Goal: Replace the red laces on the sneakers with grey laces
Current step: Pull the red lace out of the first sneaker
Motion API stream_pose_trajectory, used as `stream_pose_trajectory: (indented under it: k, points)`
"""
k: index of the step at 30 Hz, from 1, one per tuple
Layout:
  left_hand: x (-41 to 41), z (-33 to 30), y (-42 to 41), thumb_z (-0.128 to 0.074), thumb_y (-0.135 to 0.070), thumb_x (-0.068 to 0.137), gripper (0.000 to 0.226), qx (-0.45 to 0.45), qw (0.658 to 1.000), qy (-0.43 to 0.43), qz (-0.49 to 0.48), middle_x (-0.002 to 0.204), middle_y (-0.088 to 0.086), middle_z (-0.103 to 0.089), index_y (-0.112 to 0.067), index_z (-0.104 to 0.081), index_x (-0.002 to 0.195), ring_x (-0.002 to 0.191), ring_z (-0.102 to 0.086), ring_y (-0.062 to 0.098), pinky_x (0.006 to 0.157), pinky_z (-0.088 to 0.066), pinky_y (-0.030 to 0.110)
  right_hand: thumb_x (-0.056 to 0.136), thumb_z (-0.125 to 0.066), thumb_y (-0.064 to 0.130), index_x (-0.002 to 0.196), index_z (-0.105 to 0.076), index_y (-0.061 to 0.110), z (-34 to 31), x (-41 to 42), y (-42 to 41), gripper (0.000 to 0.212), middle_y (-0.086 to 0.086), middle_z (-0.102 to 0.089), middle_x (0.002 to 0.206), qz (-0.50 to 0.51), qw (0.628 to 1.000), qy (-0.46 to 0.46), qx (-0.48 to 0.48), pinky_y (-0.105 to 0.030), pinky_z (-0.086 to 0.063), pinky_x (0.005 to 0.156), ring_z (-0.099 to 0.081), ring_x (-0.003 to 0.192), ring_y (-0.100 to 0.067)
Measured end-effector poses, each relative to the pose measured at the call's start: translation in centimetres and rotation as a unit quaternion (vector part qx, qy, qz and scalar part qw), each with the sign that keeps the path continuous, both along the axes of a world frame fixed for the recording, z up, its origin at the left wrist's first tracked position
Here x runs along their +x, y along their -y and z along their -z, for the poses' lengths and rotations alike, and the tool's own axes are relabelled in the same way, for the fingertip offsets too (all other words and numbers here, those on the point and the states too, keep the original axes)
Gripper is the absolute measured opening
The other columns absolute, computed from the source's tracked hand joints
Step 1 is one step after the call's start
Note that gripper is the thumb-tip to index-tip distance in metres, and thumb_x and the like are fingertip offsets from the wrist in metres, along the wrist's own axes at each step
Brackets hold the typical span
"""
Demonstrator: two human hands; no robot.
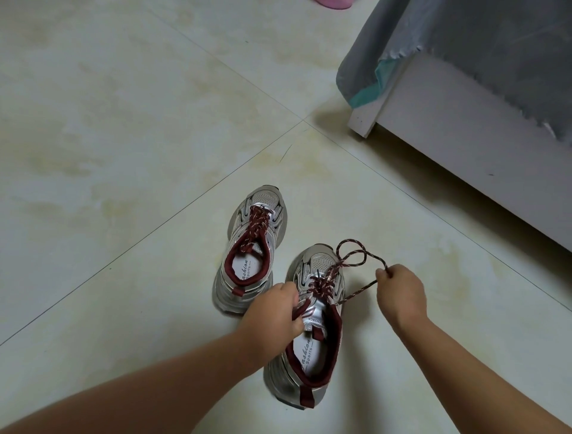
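Fingers [381, 274] of the right hand [400, 292]: curled, pinching the free end of the red lace [353, 255] to the right of the near sneaker [309, 340]. Lace runs from the pinch in a loop beyond the toe, then back down into the eyelets, where it stays threaded in crosses; a second strand runs from the same hand to the shoe's upper right eyelet.

Fingers of the left hand [274, 313]: curled round the left collar edge and tongue area of the near sneaker, gripping it; the fingertips themselves are hidden behind the hand.

Near sneaker: silver-grey with dark red lining and heel tab, upright on the floor [123, 155], toe pointing away, printed insole showing.

Far sneaker [252, 247]: same pattern, upright just left of and beyond the near one, apart from both hands, its red lace fully threaded and lying along the tongue.

Floor: pale tiles with dark joint lines.

Bed [483, 130]: white frame at upper right, grey cover draped over it, a teal edge showing at the corner.

Pink object [334, 3]: at the top edge, cut off by the frame.
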State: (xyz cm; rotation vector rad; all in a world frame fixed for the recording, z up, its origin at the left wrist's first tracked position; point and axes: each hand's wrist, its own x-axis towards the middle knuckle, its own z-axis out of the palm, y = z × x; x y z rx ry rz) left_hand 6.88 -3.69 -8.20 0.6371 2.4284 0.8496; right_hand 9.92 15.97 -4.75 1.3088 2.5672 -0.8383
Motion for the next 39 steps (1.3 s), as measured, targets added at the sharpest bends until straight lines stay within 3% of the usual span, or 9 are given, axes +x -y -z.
stream_pose_trajectory:
  k: [5,14,16,20,24,27,31,34,39]
  points:
    - [0.0,-0.1,-0.1,-0.058,-0.017,0.079,0.021,0.001,1.0,-0.003,0.006,0.072,-0.013,-0.035,-0.022,-0.037,0.079,0.07,-0.04,0.012,0.061,-0.027,0.022,0.091,-0.057,0.022,0.067,-0.051,0.006,-0.7,-0.1,2.8,0.029,-0.009,-0.047,0.057,-0.039,0.944,0.095,-0.314,-0.021,-0.043,0.041,-0.043,0.041,-0.016]
    - [0.0,-0.1,-0.1,-0.058,-0.016,0.079,0.023,-0.006,1.0,0.0,0.008,0.072,-0.013,-0.035,-0.023,-0.036,0.076,0.066,-0.038,0.009,0.058,-0.027,0.021,0.091,-0.047,0.011,0.07,-0.036,0.012,-0.7,0.2,-0.4,0.024,-0.01,-0.058,0.095,-0.164,0.96,0.187,0.131,-0.027,-0.035,0.063,-0.045,0.076,-0.027]
    - [0.0,-0.1,-0.1,-0.058,-0.017,0.08,0.023,-0.006,1.0,0.0,0.009,0.072,-0.012,-0.035,-0.023,-0.036,0.077,0.065,-0.037,0.008,0.057,-0.026,0.02,0.09,-0.048,0.01,0.088,-0.043,0.012,-1.2,0.2,-0.4,0.005,-0.009,-0.056,0.108,-0.184,0.942,0.232,0.16,-0.029,-0.038,0.069,-0.049,0.087,-0.027]
    - [0.0,-0.2,-0.1,-0.057,-0.017,0.08,0.022,-0.01,1.0,-0.004,0.012,0.075,-0.011,-0.037,-0.022,-0.036,0.078,0.068,-0.039,0.011,0.06,-0.028,0.021,0.087,-0.052,0.019,0.13,-0.038,0.016,-1.0,-0.4,1.6,0.046,-0.008,-0.046,0.122,-0.254,0.933,0.103,0.232,-0.038,-0.035,0.092,-0.042,0.115,-0.027]
    - [-0.1,-0.4,-0.2,-0.056,-0.017,0.079,0.019,-0.012,1.0,-0.007,0.011,0.077,-0.01,-0.038,-0.021,-0.037,0.08,0.071,-0.041,0.013,0.06,-0.026,0.02,0.083,-0.056,0.022,0.104,-0.064,0.017,-1.3,-1.6,5.4,0.023,-0.005,-0.058,0.103,-0.468,0.859,-0.024,0.204,-0.03,-0.039,0.081,-0.051,0.101,-0.026]
    - [-0.1,-0.5,-0.3,-0.056,-0.016,0.078,0.019,-0.01,1.0,-0.006,0.019,0.079,-0.009,-0.039,-0.02,-0.038,0.081,0.073,-0.04,0.013,0.06,-0.025,0.021,0.036,-0.083,0.012,0.05,-0.061,0.016,-1.7,-1.4,6.2,0.026,-0.002,-0.057,0.055,-0.556,0.803,0.002,0.216,-0.021,-0.041,0.046,-0.058,0.054,-0.021]
    - [-0.3,-0.5,-0.3,-0.055,-0.016,0.078,0.017,-0.016,1.0,-0.008,0.025,0.081,-0.006,-0.042,-0.019,-0.038,0.081,0.075,-0.044,0.016,0.063,-0.03,0.022,0.033,-0.081,0.01,0.052,-0.06,0.015,-1.3,-1.7,6.3,0.028,-0.003,-0.058,0.053,-0.572,0.789,-0.017,0.225,-0.018,-0.042,0.045,-0.058,0.051,-0.019]
    - [-0.1,-0.4,-0.2,-0.056,-0.017,0.078,0.019,-0.012,1.0,-0.001,0.027,0.081,-0.006,-0.042,-0.019,-0.038,0.082,0.075,-0.044,0.017,0.065,-0.032,0.024,0.079,-0.052,0.007,0.098,-0.057,0.005,-0.1,-2.0,5.7,0.02,-0.014,-0.061,0.102,-0.5,0.843,0.041,0.194,-0.031,-0.044,0.074,-0.055,0.099,-0.027]
    - [0.5,-0.1,0.2,-0.057,-0.019,0.079,0.02,-0.01,0.999,0.01,0.035,0.081,-0.006,-0.042,-0.02,-0.037,0.081,0.072,-0.043,0.016,0.063,-0.032,0.026,0.082,-0.048,0.01,0.063,-0.042,0.008,0.8,-2.1,3.3,0.02,-0.009,-0.052,0.069,-0.214,0.975,0.046,0.028,-0.027,-0.027,0.047,-0.052,0.071,-0.03]
